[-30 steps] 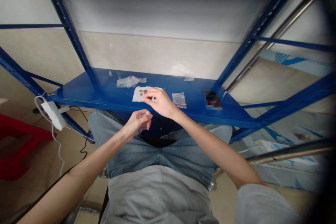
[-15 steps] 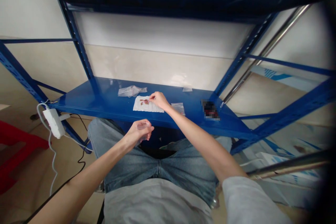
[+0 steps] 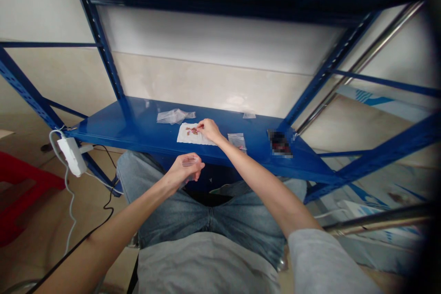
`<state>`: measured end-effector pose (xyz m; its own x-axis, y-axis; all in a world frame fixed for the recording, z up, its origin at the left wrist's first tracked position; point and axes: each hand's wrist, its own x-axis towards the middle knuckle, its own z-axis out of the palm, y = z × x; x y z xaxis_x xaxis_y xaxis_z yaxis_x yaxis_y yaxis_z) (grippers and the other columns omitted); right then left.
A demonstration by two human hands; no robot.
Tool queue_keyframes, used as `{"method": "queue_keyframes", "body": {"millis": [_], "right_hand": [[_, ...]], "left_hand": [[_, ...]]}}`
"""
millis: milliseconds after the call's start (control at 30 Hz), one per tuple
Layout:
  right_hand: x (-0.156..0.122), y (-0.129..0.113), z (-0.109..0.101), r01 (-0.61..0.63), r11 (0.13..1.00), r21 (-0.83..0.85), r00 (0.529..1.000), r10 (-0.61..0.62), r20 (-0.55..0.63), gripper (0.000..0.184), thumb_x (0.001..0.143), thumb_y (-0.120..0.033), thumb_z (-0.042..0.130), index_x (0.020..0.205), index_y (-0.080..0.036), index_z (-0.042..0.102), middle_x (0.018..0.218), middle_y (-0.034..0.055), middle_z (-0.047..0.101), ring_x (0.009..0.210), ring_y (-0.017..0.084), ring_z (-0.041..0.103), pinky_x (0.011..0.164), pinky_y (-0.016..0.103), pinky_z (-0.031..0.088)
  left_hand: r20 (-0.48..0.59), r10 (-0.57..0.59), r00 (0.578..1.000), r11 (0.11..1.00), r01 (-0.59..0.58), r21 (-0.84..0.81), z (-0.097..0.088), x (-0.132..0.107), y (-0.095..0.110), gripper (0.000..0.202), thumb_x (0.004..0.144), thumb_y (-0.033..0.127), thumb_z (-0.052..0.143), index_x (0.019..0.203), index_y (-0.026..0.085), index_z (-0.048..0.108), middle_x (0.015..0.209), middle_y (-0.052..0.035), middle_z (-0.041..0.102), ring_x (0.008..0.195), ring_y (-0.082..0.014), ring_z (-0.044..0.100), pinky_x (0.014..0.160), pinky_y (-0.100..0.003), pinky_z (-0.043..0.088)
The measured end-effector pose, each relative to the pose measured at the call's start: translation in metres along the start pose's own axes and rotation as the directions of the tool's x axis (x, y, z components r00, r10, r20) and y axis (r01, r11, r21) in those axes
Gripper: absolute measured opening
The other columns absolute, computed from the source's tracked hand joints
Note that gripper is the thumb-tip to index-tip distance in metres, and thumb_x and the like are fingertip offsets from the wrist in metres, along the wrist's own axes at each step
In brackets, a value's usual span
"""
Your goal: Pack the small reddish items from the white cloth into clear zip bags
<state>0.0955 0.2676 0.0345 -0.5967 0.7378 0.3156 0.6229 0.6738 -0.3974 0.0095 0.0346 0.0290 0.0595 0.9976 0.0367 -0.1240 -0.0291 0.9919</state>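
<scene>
Pinched together at the fingertips, the right hand (image 3: 210, 130) rests on a white paper sheet (image 3: 186, 137), just beside small reddish pieces (image 3: 194, 131); whether it grips one cannot be told. The left hand (image 3: 185, 168), well apart and above the jeans-clad lap (image 3: 172, 220), curls around a small clear plastic piece (image 3: 190, 161). The sheet lies on a blue steel shelf (image 3: 103, 127), between a crumpled clear plastic bag (image 3: 175, 116) and a small clear bag (image 3: 237, 141) holding red bits.
</scene>
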Motion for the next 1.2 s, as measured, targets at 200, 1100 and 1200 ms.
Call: {"method": "queue_keyframes", "body": {"millis": [200,1100,1200], "right_hand": [[-0.001,-0.002,0.001,0.002,0.999,-0.032,1.000,-0.003,-0.022,0.014,0.083,-0.019,0.065,0.090,-0.016,0.078,0.085,0.0087,0.075,0.079,0.018,0.064,0.072,0.024,0.041],[-0.115,-0.091,-0.082,0.414,0.826,0.382,0.884,-0.465,0.049,0.008,0.082,-0.013,0.071,0.075,-0.016,0.073,0.077,0.0021,0.066,0.076,0.016,0.058,0.077,0.031,0.043],[-0.115,-0.086,-0.077,0.405,0.832,0.379,0.875,-0.473,0.105,0.008,0.081,-0.012,0.072,0.075,-0.016,0.074,0.076,0.0018,0.066,0.076,0.016,0.058,0.076,0.030,0.042]], "left_hand": [[-0.002,-0.004,1.000,1.000,0.004,0.000,0.002,-0.001,0.001,0.039,0.075,0.051,0.074,0.078,0.018,0.052,0.056,0.0016,0.057,0.047,-0.0099,0.052,0.039,-0.018,0.026],[-0.029,-0.010,1.000,0.992,0.014,0.128,-0.004,0.005,-0.011,0.036,0.076,0.046,0.073,0.069,0.016,0.054,0.059,-0.0008,0.060,0.047,-0.0093,0.052,0.040,-0.019,0.030],[-0.033,-0.014,0.999,0.992,0.018,0.127,-0.005,0.006,-0.012,0.035,0.076,0.046,0.073,0.072,0.016,0.055,0.059,-0.0008,0.060,0.047,-0.0096,0.052,0.041,-0.020,0.030]]}}
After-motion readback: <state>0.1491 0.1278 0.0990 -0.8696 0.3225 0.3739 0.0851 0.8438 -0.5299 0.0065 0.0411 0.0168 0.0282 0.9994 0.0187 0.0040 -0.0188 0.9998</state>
